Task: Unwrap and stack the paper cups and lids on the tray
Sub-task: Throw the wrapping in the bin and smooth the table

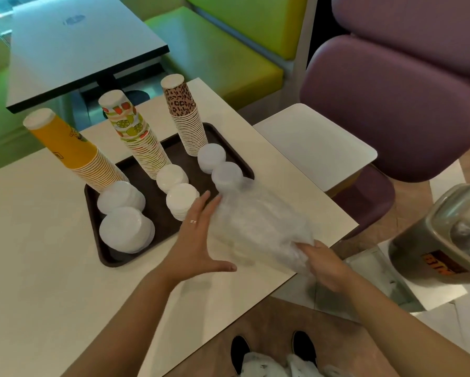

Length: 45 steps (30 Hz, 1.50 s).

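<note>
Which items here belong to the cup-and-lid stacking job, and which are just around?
Job: tray, three cup stacks, lid stacks, clear plastic wrap, left hand, right hand.
Around: laptop, purple chair, white board.

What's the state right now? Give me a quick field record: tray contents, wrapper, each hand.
tray: brown tray on the white table
cup stacks: three, upside down: yellow cups, fruit-print cups, leopard-print cups
lids: six white lid stacks in front of the cups
wrapper: clear plastic wrapper on the table, right of the tray; contents unclear
left hand: left hand open, fingers against the wrapper
right hand: right hand grips the wrapper's near end
</note>
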Each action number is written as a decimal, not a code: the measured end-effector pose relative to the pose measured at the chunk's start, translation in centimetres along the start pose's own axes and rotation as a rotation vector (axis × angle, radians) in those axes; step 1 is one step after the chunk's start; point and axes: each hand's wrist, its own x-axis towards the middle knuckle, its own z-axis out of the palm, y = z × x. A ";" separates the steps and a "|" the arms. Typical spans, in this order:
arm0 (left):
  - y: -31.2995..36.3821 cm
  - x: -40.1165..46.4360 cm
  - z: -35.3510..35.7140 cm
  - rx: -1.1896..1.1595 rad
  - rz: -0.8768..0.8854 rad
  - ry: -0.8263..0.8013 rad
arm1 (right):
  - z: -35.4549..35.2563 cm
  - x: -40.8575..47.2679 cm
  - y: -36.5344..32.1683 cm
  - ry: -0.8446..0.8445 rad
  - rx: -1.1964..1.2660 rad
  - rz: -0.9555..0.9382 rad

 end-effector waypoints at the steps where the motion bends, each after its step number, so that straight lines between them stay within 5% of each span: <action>1: 0.6 0.3 1.0 0.126 0.083 0.026 | 0.0 -0.1 -0.3 0.016 0.046 0.006; 5: 2.1 1.1 6.0 0.479 0.334 -0.129 | 0.5 0.7 -0.5 0.185 -0.069 0.052; 10: 1.1 2.2 10.1 0.482 0.119 -0.342 | 1.0 0.9 -0.5 0.319 -0.366 -0.006; 15: 0.3 2.5 10.6 0.508 0.118 -0.425 | 1.5 0.2 -0.8 0.520 -0.928 -0.386; 18: -0.1 2.8 10.1 0.437 0.141 -0.411 | 2.2 0.4 -1.9 0.483 -1.118 -0.512; 21: 0.2 3.1 9.3 0.315 0.115 -0.380 | 2.9 1.7 -2.9 0.359 -1.057 -0.255; 24: 0.5 2.9 8.8 0.226 0.065 -0.316 | 3.4 2.5 -2.9 0.353 -1.093 -0.187; 27: 0.5 1.9 9.6 0.125 -0.019 -0.039 | 3.7 2.9 -2.6 0.318 -1.000 -0.185; 29: 1.3 1.3 9.6 -0.092 -0.176 0.204 | 3.9 3.0 -2.4 0.284 -0.881 -0.179; 31: 2.5 1.1 9.3 -0.368 -0.357 0.280 | 4.0 2.8 -2.4 0.294 -0.696 -0.176; 33: 3.4 1.3 8.6 -0.658 -0.467 0.217 | 4.2 2.1 -2.9 0.345 -0.448 -0.160; 36: 3.6 2.1 7.4 -0.845 -0.371 0.087 | 4.6 0.5 -4.0 0.396 -0.326 -0.260; 41: 3.2 4.5 4.4 -0.833 -0.140 -0.103 | 3.9 -2.0 -4.9 0.317 -0.361 -0.521; 45: 4.3 6.4 3.0 -0.716 -0.124 -0.169 | 1.9 -2.8 -4.9 0.205 -0.265 -0.502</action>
